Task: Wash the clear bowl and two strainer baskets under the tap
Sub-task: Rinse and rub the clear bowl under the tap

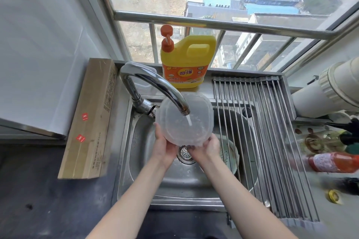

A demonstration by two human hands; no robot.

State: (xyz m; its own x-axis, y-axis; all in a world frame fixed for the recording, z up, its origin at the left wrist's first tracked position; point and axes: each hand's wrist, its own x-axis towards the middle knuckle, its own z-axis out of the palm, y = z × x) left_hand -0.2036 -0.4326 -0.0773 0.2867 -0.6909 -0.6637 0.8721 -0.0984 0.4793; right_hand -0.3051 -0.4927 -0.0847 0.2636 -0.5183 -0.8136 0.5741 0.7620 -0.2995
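head view: the clear bowl point(184, 118) is held tilted under the tap point(155, 87) over the sink point(136, 141), with water running into it
left hand point(163, 147): cupped under the bowl's lower left edge, fingers curled round the rim, so it's gripped
right hand point(206, 147): wrapped round the lower right edge, same deal, gripped
strainer baskets: something greenish with slots point(229, 153) is tucked under the roll-up drying rack point(262, 141) in the sink, probably one of them; a second can't be made out
what could go wrong: wet thin plastic could be dropped onto the drain point(185, 154) if the grip slips; with the bowl tipped that steeply, water could be splashed over the sink edge onto the counter point(48, 200)
writing: the yellow detergent jug point(186, 62) has a Chinese brand on its orange label, too small to be read properly; print on the cardboard box point(91, 122) is unreadable too
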